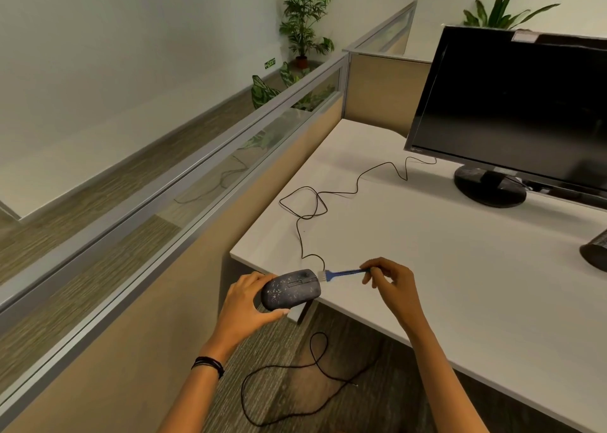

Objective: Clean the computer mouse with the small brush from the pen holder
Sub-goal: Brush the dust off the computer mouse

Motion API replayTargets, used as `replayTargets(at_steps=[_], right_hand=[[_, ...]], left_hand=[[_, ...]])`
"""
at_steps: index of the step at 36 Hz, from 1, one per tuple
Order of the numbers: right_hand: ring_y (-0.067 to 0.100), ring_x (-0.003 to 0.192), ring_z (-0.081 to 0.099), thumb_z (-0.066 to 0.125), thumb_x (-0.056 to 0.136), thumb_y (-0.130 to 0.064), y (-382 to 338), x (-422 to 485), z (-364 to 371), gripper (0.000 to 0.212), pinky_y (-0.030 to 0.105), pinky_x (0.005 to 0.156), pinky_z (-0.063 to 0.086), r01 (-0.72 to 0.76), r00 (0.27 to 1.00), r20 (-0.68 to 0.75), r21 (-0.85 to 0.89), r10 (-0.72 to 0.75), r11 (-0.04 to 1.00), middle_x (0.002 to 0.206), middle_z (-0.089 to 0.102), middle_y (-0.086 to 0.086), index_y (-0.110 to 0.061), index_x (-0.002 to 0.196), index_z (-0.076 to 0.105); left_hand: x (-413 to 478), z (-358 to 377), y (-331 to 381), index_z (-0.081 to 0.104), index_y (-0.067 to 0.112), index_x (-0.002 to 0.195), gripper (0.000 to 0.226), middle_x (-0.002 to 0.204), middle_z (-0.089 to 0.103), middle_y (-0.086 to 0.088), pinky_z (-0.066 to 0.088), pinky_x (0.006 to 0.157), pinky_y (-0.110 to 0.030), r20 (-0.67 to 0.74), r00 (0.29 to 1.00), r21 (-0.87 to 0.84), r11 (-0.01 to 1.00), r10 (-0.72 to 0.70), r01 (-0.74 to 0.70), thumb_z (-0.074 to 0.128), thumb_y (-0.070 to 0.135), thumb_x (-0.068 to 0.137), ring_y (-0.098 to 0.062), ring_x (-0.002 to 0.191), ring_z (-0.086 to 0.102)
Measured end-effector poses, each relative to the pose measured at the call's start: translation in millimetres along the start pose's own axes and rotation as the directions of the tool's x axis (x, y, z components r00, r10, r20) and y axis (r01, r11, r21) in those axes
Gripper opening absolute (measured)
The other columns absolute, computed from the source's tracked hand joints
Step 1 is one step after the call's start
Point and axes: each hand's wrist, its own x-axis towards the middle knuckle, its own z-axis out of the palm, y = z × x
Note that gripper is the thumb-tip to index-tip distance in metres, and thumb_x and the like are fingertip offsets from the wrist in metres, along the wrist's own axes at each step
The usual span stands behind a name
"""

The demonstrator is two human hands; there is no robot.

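A dark computer mouse (pixel 291 288) speckled with pale dust is held by my left hand (pixel 244 304), fingers curled round its rear, just off the desk's near-left corner. Its black cable (pixel 315 202) snakes across the white desk (pixel 460 268) toward the monitor. My right hand (pixel 389 279) pinches the end of a small blue brush (pixel 345 272). The brush lies roughly level, and its white bristles touch the mouse's front end by the buttons. A black mesh pen holder (pixel 596 252) is cut off at the right edge.
A black monitor (pixel 512 113) on a round stand (pixel 489 187) stands at the back right of the desk. A beige cubicle partition with a glass top (pixel 197 183) runs along the left. Another black cable (pixel 295 383) loops on the carpet below. Potted plants (pixel 303 15) stand beyond.
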Motion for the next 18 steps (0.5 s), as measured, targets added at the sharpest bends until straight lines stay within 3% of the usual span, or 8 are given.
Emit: replayTargets(at_steps=[7, 13, 18], right_hand=[[0.01, 0.065, 0.06, 0.045, 0.087, 0.001, -1.4, -0.4, 3.3, 0.029, 0.013, 0.062, 0.049, -0.008, 0.999, 0.035, -0.003, 0.008, 1.0, 0.07, 0.067, 0.001, -0.016, 0.078, 0.068], [0.01, 0.063, 0.058, 0.045, 0.086, 0.002, -0.9, 0.1, 5.1, 0.029, 0.02, 0.063, 0.048, -0.022, 0.998, 0.064, -0.018, 0.023, 1.0, 0.067, 0.065, 0.003, -0.013, 0.076, 0.067], [0.009, 0.067, 0.06, 0.045, 0.089, -0.002, -2.0, 1.0, 7.8, 0.027, 0.015, 0.064, 0.05, -0.002, 0.999, 0.033, 0.009, 0.002, 1.0, 0.071, 0.067, 0.002, -0.015, 0.083, 0.068]], left_hand=[[-1.1, 0.2, -0.9, 0.055, 0.025, 0.117, 0.071, 0.102, 0.048, 0.016, 0.033, 0.082, -0.029, -0.006, 1.0, 0.0, 1.0, 0.011, -0.011, 0.06, 0.068, 0.061, -0.002, 0.097, 0.041], [-1.3, 0.5, -2.6, 0.055, 0.025, 0.118, 0.071, 0.103, 0.049, 0.015, 0.032, 0.083, -0.029, -0.003, 1.0, 0.007, 1.0, 0.016, -0.016, 0.059, 0.069, 0.062, -0.003, 0.097, 0.042], [-0.5, 0.7, -3.6, 0.055, 0.025, 0.118, 0.072, 0.102, 0.05, 0.014, 0.035, 0.083, -0.03, -0.002, 1.0, 0.009, 1.0, 0.016, -0.016, 0.06, 0.07, 0.062, -0.002, 0.096, 0.042]])
